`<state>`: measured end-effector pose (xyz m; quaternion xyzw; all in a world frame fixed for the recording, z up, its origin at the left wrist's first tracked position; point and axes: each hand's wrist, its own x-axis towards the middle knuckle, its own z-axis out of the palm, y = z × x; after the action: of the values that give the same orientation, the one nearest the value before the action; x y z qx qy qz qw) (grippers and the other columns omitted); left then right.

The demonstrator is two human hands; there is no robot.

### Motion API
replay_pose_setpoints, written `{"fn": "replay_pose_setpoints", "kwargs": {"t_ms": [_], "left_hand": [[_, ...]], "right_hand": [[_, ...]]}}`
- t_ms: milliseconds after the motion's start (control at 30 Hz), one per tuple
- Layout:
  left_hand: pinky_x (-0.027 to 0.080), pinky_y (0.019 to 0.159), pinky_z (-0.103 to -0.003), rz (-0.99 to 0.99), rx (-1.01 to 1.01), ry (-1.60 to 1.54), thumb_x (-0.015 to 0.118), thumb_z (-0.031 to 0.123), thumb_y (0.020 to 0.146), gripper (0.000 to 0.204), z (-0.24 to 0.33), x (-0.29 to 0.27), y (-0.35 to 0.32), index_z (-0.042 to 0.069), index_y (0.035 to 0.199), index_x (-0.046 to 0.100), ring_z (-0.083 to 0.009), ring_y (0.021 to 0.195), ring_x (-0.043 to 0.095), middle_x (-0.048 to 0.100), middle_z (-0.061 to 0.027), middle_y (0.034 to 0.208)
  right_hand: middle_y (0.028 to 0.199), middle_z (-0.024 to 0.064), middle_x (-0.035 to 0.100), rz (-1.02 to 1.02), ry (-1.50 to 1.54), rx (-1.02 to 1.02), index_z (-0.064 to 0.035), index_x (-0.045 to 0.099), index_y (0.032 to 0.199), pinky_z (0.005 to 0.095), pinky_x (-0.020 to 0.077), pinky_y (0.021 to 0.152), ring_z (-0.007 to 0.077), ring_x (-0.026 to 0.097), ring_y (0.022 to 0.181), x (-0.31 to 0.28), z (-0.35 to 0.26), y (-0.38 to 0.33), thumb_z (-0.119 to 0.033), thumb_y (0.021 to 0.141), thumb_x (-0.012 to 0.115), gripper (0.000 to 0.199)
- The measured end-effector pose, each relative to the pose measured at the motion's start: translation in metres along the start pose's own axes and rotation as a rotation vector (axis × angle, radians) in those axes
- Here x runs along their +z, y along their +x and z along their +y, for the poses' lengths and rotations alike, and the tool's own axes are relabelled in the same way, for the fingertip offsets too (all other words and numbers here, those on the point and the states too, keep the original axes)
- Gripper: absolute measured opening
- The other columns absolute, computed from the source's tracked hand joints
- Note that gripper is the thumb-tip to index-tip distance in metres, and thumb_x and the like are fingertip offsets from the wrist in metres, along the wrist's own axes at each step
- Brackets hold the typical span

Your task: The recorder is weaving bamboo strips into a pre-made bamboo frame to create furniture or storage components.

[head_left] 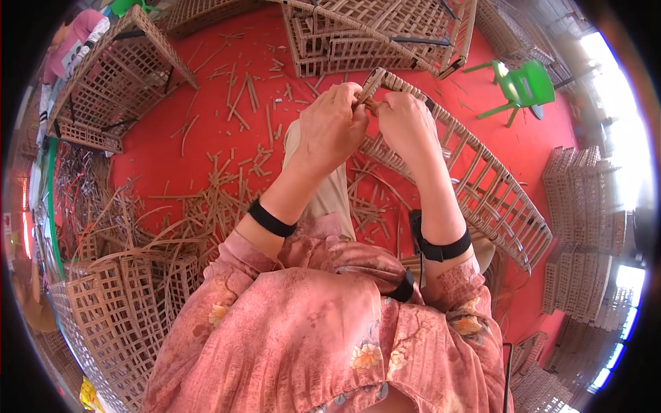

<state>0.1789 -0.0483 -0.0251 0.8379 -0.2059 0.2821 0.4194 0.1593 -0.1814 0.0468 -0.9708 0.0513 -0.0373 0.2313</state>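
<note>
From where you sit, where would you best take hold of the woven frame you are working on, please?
Probably the top corner of the frame, where both hands already meet: left hand and right hand pinch the strip there. Come from the near side. The frame is long and ladder-like and slants away to the right, so its wrapped edge rail gives a firm hold.

Matt woven rattan frame [468,172] (cane offcuts [227,186] too) on smooth red floor [165,148].

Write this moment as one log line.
left hand: grips woven rattan frame corner | right hand: pinches strip end | floor: offcuts
</note>
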Motion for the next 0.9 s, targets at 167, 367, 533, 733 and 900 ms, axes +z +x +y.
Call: {"fn": "replay_pose_setpoints", "kwargs": {"t_ms": [167, 367, 533, 733, 900], "left_hand": [[0.055, 0.071, -0.033, -0.012, -0.086, -0.093, 0.072, 0.010, 0.083, 0.030, -0.003, 0.000, -0.003, 0.006, 0.111, 0.061, -0.0218, 0.081, 0.069, 0.069, -0.0093, 0.092], [0.054, 0.078, -0.030, -0.288, -0.468, -0.598, 0.069, 0.025, 0.092, 0.050, -0.036, 0.000, -0.002, -0.002, 0.132, 0.054, -0.0164, 0.095, 0.065, 0.065, -0.0165, 0.112], [0.049, 0.085, -0.025, -0.311, -0.452, -0.836, 0.064, 0.023, 0.098, 0.040, -0.052, 0.008, 0.002, -0.003, 0.128, 0.059, -0.0093, 0.098, 0.059, 0.066, -0.0060, 0.109], [0.051, 0.076, -0.024, -0.294, -0.372, -0.543, 0.065, 0.014, 0.095, 0.023, -0.047, 0.004, 0.010, 0.000, 0.113, 0.067, -0.0087, 0.084, 0.062, 0.069, -0.0036, 0.096], [0.052, 0.073, -0.026, -0.295, -0.433, -0.705, 0.068, 0.013, 0.092, 0.015, -0.042, -0.002, 0.018, 0.000, 0.100, 0.068, -0.0104, 0.082, 0.064, 0.070, -0.0034, 0.091]], "right_hand": [[0.094, 0.0270, 0.069, -0.150, -0.006, 0.046, 0.0038, 0.070, 0.088, 0.0512, 0.0509, 0.084, 0.0436, 0.066, 0.095, -0.001, -0.007, 0.012, -0.022, 0.088, 0.051, 0.032], [0.093, 0.0265, 0.069, -0.041, -0.033, -0.060, 0.0016, 0.072, 0.087, 0.0513, 0.0517, 0.082, 0.0437, 0.067, 0.093, 0.011, -0.008, 0.013, -0.021, 0.089, 0.054, 0.029], [0.086, 0.0267, 0.069, -0.070, -0.053, -0.080, 0.0049, 0.067, 0.090, 0.0509, 0.0529, 0.078, 0.0437, 0.068, 0.087, 0.015, -0.012, 0.008, -0.020, 0.088, 0.059, 0.026], [0.076, 0.0234, 0.069, 0.165, 0.010, -0.180, 0.0029, 0.047, 0.109, 0.0484, 0.0542, 0.070, 0.0399, 0.070, 0.077, 0.026, -0.002, -0.002, -0.017, 0.087, 0.067, 0.036], [0.072, 0.0177, 0.068, 0.216, 0.035, -0.248, -0.0016, 0.043, 0.125, 0.0509, 0.0492, 0.078, 0.0373, 0.070, 0.075, 0.038, 0.002, -0.004, -0.014, 0.092, 0.058, 0.038]]}}
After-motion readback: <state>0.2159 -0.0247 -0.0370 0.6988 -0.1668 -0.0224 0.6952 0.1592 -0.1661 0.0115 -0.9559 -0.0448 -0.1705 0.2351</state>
